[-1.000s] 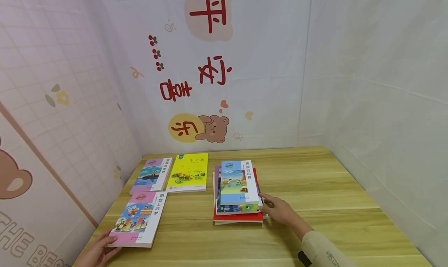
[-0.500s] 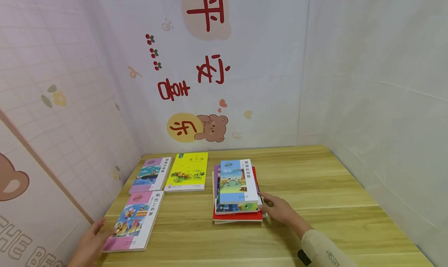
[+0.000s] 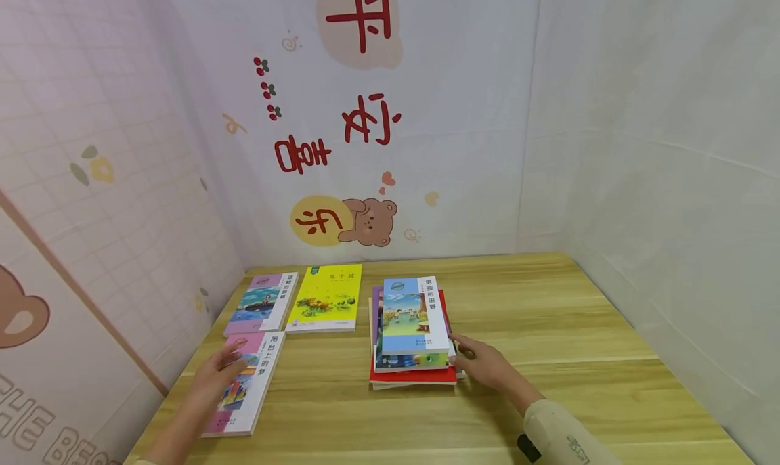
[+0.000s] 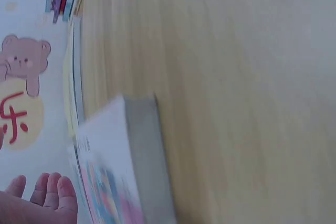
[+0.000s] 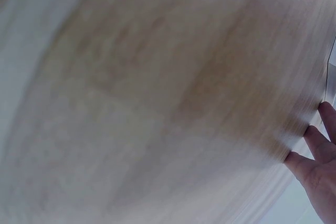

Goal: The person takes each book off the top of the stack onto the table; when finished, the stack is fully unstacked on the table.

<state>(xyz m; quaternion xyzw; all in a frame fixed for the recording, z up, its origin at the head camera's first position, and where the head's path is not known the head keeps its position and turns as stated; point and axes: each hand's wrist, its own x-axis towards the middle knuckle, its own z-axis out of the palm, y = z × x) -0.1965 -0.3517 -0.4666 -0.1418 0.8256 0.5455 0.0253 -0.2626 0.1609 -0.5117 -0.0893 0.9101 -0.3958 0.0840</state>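
Note:
My left hand [image 3: 214, 378] is over a pink-and-white paperback book [image 3: 259, 387] at the table's front left, overlapping its left side in the head view. In the left wrist view its fingers [image 4: 66, 192] are extended and hold nothing, beside the book's cover. My right hand [image 3: 485, 366] rests at the right side of a stack of books, fingertips against its lower right edge. On top of that stack lies a blue-and-white book [image 3: 407, 316]; a red book [image 3: 414, 377] sticks out beneath. Spread fingers [image 5: 303, 166] reach down in the right wrist view.
Behind the pink book lie a purple-and-white book [image 3: 258, 304] and a yellow book [image 3: 326, 299], side by side. All stand on a wood-grain table [image 3: 548, 316]. Printed cloth walls [image 3: 463, 147] enclose its back and both sides.
My left hand let go of the pink book's front left corner, drew left, then moved right and forward over its cover. The book shifted slightly left. My right hand stayed at the stack.

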